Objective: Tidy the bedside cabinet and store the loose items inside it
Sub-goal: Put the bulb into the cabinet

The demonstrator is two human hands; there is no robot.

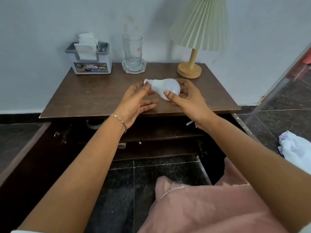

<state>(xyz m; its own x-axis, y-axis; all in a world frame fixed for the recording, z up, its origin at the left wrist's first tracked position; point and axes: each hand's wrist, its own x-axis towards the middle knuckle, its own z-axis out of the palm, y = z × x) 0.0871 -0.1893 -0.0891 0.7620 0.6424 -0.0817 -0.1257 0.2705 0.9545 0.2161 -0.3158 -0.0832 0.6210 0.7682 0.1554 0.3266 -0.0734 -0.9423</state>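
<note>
The lamp shade point(202, 22) is cut off by the top edge; its upper part lies out of frame. The white cloth point(296, 148) on the floor runs off the right edge. A reddish item point(307, 58) at the right edge is too cropped to identify. The cabinet interior point(159, 132) is dark; the objects inside it are unclear, and the forearms cover part of it. The metal base of the light bulb point(164, 87) is mostly hidden behind the left hand's thumb point(146, 84). The small print on the tissue holder's label point(90, 67) and the sticker on the glass point(139, 49) are unreadable.
</note>
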